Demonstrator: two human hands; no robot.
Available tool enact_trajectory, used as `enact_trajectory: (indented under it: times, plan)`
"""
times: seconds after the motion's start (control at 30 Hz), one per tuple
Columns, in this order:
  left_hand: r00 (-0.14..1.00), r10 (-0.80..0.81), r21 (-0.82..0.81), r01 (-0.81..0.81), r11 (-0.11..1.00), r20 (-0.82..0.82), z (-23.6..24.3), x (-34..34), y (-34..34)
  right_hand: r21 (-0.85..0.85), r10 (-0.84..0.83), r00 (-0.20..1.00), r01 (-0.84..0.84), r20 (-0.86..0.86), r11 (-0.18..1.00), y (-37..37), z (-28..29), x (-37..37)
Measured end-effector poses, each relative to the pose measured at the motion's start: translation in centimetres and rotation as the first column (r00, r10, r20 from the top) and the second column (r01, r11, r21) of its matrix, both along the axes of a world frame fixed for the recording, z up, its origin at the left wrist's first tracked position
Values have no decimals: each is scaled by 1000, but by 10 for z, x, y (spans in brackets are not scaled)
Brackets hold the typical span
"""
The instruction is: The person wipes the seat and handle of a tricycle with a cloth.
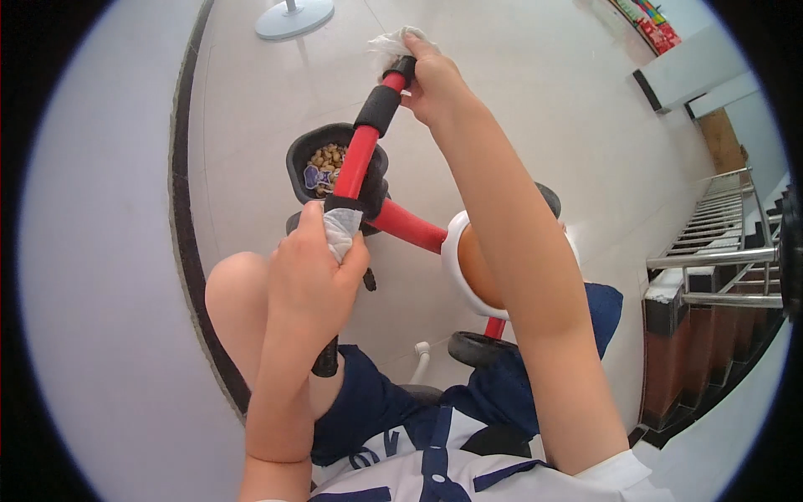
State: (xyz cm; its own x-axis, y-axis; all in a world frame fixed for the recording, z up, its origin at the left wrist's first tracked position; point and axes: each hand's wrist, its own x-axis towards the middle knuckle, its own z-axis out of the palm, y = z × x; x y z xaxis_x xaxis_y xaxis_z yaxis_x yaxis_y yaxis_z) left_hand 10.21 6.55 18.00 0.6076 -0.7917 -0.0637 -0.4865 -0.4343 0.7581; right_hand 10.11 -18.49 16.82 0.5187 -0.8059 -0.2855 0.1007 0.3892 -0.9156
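L hand (311, 272) closed round a white wipe (341, 230) on the red handlebar (360, 155) near its lower grip; R hand (433, 79) clamps another wipe (386, 40) at top end. Tricycle on tile floor (519, 100), basket (305, 155) just behind bar.

- A home's tiled hall: pale floor tiles (519, 109) throughout.
- Staircase (719, 226) with metal railing at three o'clock.
- Fan base (294, 17) at twelve.
- Child's tricycle (401, 222) at centre.

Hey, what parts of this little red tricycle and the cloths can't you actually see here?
Head view only:
- Seat: mostly behind the right forearm.
- Left handlebar grip: wrapped by the left hand and its cloth.
- Cloth at the right hand: partly covered.
- Basket contents: too small to identify.
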Motion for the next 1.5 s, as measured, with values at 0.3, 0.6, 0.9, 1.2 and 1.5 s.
enact_trajectory:
  times: [0.3,0.6,0.9,1.2,1.5]
  plan:
    - [1000,7,-61,-6,998,19,0,-2,0,15,123,986,-125,112,992,30,0,-27]
    - [1000,-4,-67,3,998,-17,2,-4,0,-363,88,932,-222,-351,905,49,-91,-113]
    - [988,153,187,-151,971,7,27,-15,-5,-900,-368,869,-173,-330,400,160,-144,-79]
    - [967,179,304,-228,925,180,20,-7,-1,-831,-353,811,-265,-467,490,163,-186,-120]
    - [978,124,239,-163,957,169,12,-2,3,-882,-270,893,-229,-359,413,161,-144,-76]
